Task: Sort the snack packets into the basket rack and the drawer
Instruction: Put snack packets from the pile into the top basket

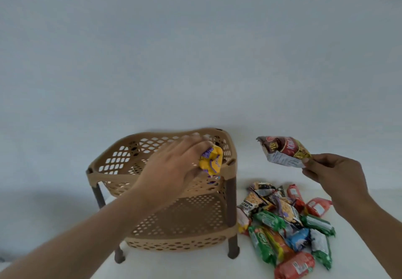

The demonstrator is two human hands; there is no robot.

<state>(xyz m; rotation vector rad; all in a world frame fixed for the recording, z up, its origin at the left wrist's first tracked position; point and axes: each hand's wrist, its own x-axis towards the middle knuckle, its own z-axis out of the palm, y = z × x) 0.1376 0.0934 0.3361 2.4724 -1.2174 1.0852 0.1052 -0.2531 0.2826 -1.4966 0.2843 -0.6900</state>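
**Two hands, two packets at the basket rack**

A person's left hand (174, 163) reaches over the top tier of a tan perforated plastic two-tier basket rack (174, 243) on dark brown legs. Its grip is closed on a crumpled yellow-and-purple snack packet (212, 161). The packet hangs at the tier's front right corner, just above the rim, with its long axis roughly upright. The fingertips are blurred.

To the right of the rack, the right hand (335, 170) holds a maroon-and-gold foil snack packet (285, 150) in the air. Thumb and fingers pinch its lower right corner. The packet's long axis slants from that pinched end up and to the left, so the free sealed end points toward the rack. Its white printed back faces down.

Below it, a loose pile of green, red, blue and orange snack packets (285, 220) lies on the white tabletop (195, 265), just beside the rack's right front leg.
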